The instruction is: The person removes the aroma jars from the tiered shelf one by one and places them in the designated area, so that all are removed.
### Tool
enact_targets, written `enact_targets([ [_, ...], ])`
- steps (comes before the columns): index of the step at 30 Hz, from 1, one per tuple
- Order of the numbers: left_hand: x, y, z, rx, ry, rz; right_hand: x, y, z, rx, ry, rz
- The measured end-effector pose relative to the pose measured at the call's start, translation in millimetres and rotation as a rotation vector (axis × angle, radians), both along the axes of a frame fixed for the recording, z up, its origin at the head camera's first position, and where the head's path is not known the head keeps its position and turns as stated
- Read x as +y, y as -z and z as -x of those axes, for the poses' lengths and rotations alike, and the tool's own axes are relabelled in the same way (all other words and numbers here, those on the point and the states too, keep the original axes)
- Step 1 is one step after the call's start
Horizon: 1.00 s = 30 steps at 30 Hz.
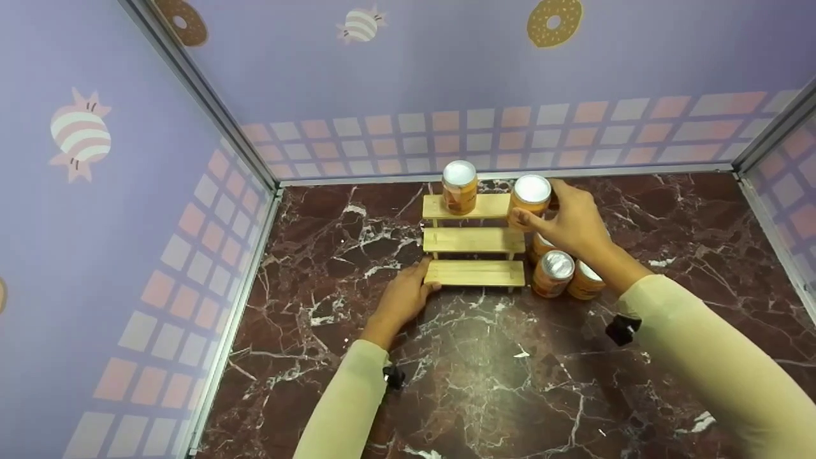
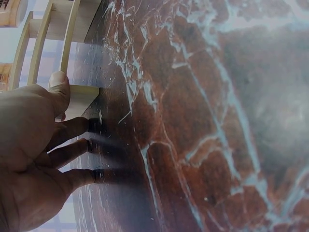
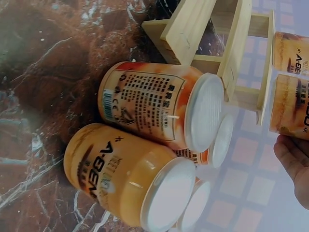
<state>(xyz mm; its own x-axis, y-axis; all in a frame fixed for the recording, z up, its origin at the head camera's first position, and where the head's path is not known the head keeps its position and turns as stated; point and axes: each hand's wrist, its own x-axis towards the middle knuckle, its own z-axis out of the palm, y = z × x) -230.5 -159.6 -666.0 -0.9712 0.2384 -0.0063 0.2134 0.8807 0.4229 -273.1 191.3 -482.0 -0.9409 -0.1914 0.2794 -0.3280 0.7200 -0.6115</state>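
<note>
A three-step wooden rack (image 1: pixel 473 240) stands on the table near the back wall. My left hand (image 1: pixel 403 294) grips the left end of its lowest step; in the left wrist view the thumb (image 2: pixel 60 89) lies on the step's edge while other fingertips touch the table. An orange jar with a white lid (image 1: pixel 531 191) is in my right hand (image 1: pixel 577 223), held upright at the right end of the top step. Another such jar (image 1: pixel 459 188) stands toward the left of that step. The middle and bottom steps bear nothing.
Several more orange jars (image 3: pixel 140 104) stand clustered on the table just right of the rack, below my right forearm. The dark marbled tabletop (image 1: pixel 484 376) ends at patterned lilac panels (image 1: pixel 408 70) at the back and sides.
</note>
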Motion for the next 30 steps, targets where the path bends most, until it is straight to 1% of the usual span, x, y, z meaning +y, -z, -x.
enact_targets([
  [7,-0.2,0.7,0.9,0.002,-0.002,0.011,9,3.8,-10.1,-0.004,-0.005,-0.007],
  [12,-0.4,1.1,1.5,-0.007,-0.004,0.008,15,10.1,-16.8,0.018,-0.016,0.008],
  [18,0.4,1.0,1.3,-0.008,-0.003,0.018,20,14.0,-25.4,0.028,-0.018,-0.005],
  [23,0.7,1.1,0.8,0.010,-0.002,0.015,22,15.4,-31.5,0.018,-0.019,-0.002],
  [30,-1.0,0.9,1.6,-0.002,0.006,0.001,25,17.0,-40.2,0.004,-0.015,-0.018],
])
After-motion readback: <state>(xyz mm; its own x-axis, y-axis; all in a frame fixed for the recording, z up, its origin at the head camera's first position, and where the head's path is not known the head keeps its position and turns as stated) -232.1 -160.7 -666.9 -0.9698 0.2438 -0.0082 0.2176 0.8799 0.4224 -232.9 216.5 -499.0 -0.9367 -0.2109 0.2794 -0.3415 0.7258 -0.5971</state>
